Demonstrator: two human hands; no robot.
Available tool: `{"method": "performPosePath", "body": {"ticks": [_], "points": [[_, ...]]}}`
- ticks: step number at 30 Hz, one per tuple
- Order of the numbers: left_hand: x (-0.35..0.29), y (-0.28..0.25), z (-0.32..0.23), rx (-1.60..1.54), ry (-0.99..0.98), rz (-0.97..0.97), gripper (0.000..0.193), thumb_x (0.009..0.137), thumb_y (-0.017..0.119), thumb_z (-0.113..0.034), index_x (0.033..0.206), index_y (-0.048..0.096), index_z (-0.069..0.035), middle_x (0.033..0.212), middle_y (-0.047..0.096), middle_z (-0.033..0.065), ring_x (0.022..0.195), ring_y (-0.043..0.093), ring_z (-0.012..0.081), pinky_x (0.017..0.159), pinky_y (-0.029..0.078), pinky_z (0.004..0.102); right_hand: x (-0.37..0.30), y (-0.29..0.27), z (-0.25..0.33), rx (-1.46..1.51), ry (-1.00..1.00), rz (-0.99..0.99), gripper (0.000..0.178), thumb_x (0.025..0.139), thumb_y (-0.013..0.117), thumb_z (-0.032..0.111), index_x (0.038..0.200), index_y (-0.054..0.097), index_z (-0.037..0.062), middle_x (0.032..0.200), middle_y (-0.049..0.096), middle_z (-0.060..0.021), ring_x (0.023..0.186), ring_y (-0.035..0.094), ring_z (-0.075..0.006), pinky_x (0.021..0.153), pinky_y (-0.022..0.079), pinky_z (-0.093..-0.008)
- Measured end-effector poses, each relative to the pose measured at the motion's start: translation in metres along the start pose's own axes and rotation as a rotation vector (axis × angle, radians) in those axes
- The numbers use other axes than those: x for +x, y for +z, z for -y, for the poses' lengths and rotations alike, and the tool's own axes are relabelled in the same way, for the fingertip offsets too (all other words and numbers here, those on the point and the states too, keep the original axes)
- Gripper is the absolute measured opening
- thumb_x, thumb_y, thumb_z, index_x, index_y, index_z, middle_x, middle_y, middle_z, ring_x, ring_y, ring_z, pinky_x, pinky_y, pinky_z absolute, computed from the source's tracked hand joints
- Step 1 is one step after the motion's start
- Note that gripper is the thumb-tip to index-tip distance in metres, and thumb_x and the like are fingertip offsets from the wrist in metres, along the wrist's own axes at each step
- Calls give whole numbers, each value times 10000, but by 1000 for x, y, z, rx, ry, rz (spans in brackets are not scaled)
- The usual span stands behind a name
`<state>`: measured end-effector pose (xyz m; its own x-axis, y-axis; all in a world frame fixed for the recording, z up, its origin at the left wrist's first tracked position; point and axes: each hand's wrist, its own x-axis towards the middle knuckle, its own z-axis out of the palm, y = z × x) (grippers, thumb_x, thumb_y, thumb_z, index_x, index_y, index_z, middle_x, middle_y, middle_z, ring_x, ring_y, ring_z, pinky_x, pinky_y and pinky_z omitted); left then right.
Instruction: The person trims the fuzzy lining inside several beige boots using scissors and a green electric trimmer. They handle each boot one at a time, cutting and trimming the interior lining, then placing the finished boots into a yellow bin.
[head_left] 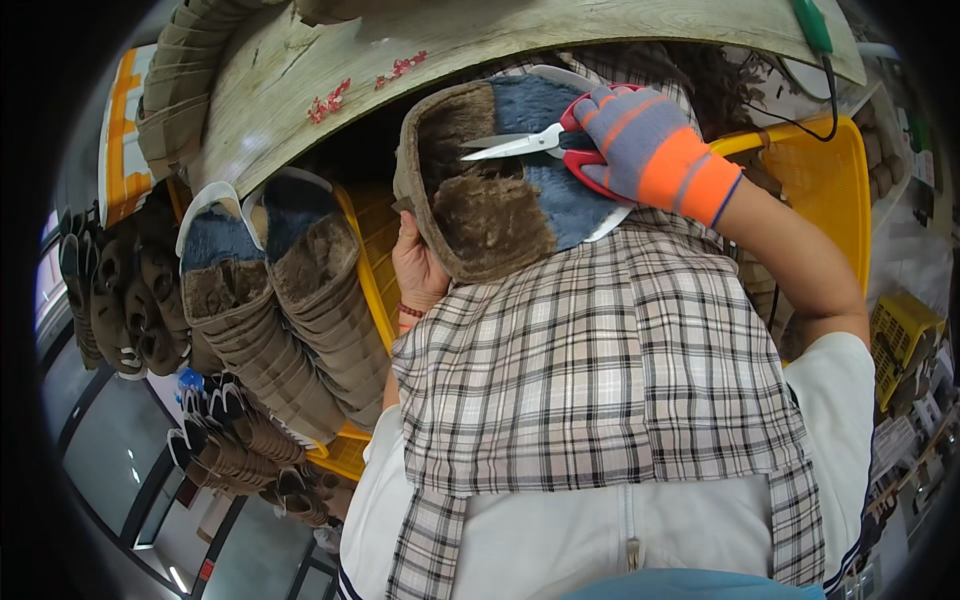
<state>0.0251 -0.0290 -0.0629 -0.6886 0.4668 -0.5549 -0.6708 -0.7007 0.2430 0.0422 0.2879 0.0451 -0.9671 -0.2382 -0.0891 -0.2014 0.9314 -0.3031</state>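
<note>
My bare left hand (417, 262) is closed on the near left edge of a plush-lined shoe upper (495, 220). Its inside shows brown and blue pile, with white at the far and near right edges. My right hand (645, 150), in a grey and orange glove, grips red-handled scissors (540, 144). The blades are parted and point left, over the brown lining. The upper rests above my lap, against a plaid apron (560, 360). Most of my left fingers are hidden behind the upper.
A worn wooden tabletop (480, 50) with red marks lies ahead. Long stacks of similar uppers (270, 340) stand on the left, beside a yellow crate (372, 270). Another yellow crate (850, 190) is on the right. A green-handled tool (815, 28) with a black cord hangs at the table's right.
</note>
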Motion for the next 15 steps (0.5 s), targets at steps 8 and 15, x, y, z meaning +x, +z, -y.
{"method": "performPosePath", "body": {"ticks": [8, 15], "points": [[-1, -13, 2, 48, 75, 48, 387, 938, 467, -231, 1274, 455, -39, 1247, 518, 157, 1146, 513, 257, 997, 417, 430, -25, -15, -3, 81, -22, -91, 315, 729, 685, 305, 959, 594, 110, 864, 591, -82, 817, 590, -251, 743, 467, -351], [-1, -1, 7, -66, 75, 88, 388, 948, 436, -214, 1298, 435, -47, 1305, 467, 151, 1179, 480, 267, 1012, 393, 443, -40, -19, -2, 90, 8, -158, 307, 691, 709, 219, 937, 576, 91, 838, 593, -74, 796, 579, -263, 708, 460, -365]]}}
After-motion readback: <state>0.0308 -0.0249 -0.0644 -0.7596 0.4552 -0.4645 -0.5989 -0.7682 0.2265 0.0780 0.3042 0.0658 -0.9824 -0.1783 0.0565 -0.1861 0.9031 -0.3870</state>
